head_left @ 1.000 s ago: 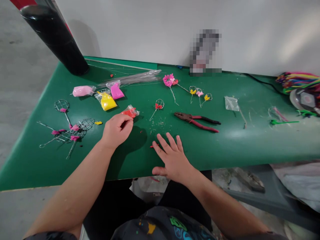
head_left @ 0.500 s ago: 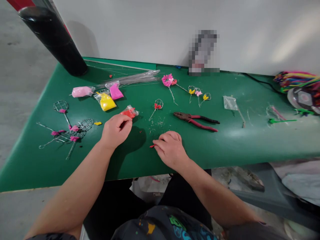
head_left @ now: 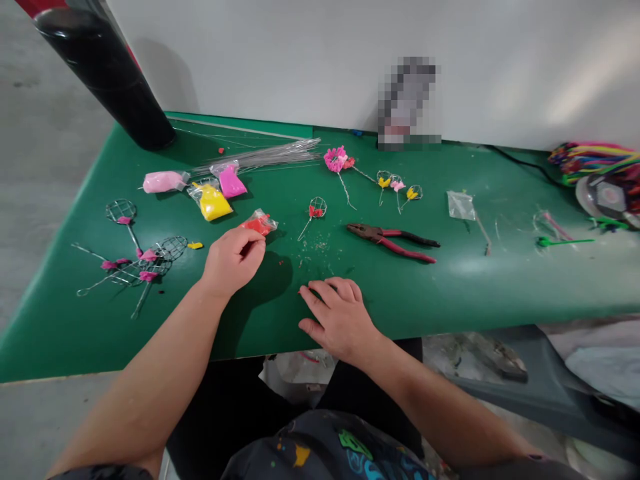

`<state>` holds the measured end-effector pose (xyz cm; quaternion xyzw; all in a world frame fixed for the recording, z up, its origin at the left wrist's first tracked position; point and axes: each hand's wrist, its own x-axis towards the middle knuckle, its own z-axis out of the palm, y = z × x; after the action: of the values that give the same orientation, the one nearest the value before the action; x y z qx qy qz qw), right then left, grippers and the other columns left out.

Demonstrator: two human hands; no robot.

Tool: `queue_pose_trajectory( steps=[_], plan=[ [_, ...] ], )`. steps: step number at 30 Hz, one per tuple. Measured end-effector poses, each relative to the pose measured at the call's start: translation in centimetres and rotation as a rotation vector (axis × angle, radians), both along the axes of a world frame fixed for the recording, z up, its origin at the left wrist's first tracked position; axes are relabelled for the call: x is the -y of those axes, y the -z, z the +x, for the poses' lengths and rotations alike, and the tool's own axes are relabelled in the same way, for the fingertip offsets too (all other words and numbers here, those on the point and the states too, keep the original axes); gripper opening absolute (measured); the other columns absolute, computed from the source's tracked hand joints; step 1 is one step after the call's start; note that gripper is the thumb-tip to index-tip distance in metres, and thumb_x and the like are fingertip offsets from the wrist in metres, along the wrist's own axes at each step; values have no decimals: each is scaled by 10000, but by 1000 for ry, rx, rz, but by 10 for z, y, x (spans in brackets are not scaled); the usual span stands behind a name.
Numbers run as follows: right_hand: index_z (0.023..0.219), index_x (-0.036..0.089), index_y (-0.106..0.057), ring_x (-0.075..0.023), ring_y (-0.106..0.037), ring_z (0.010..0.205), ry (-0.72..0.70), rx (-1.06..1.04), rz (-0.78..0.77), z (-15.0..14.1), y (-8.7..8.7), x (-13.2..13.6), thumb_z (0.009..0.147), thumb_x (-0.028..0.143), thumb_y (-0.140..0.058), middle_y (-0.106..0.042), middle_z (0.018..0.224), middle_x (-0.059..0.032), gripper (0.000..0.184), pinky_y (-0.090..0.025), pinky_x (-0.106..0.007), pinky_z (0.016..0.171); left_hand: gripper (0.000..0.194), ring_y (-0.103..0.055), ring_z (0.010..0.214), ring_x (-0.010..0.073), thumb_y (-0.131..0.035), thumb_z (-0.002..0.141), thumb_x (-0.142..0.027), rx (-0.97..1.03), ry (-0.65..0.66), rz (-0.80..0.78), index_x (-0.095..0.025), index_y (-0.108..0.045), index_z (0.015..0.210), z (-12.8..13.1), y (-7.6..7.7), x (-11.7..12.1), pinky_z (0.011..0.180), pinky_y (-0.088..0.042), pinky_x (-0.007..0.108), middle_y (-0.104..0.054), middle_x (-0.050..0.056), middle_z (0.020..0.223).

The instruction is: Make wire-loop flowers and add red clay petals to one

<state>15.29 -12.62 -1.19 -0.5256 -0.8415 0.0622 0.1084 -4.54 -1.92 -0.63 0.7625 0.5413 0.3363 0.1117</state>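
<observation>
Red showed as little more than a speck at the tip of the right hand's index finger, all that could be seen of a small bit on the green table. Half a second earlier more of that bit stuck out past curled, bunched fingers; half a second before that, the same hand lay spread wide beside it. By this moment the fingers had loosened and flattened somewhat, the thumb standing apart from them, so the hand rested relaxed, covering the bit more than pinching it. That suggested the work lay in pressing or rolling the bit against the surface, though its shape underneath could not be made out. The left hand had hardly moved: it was curled, its fingertips against the red packet, and whether it truly gripped the plastic could not be told. Beyond the hands, the little cage with red at its base lay where it had been, crumbs just below it and the pliers to its right, so the change was confined to the right hand and its bit.
</observation>
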Motion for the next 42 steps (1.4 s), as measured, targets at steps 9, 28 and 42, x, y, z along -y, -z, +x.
queue_pose_trajectory(
  steps=[9,28,42],
  plan=[
    [1207,219,-525,-277,-358,1072,34,30,19,-3,3,7,803,548,-432,-530,1211,-64,529,-263,-452,921,171,-608,711,157,-468,732,-267,-12,-11,-35,-205,-628,724,1,0,-1,689,-490,279,-675,10,745],
    [1105,214,-594,-227,-448,1057,42,-132,-50,5,2,-2,824,544,-391,-562,1163,-73,479,-312,-400,917,163,-607,701,157,-475,732,-257,-28,17,-41,-202,-628,722,1,1,-1,676,-493,281,-677,17,751],
    [1190,205,-541,-261,-365,1166,-311,46,42,16,3,-30,841,527,-379,-526,1251,-36,502,-178,-460,1048,178,-606,706,152,-472,741,-269,-50,53,-42,-190,-632,738,-1,2,-2,676,-487,263,-675,24,754]
  ],
)
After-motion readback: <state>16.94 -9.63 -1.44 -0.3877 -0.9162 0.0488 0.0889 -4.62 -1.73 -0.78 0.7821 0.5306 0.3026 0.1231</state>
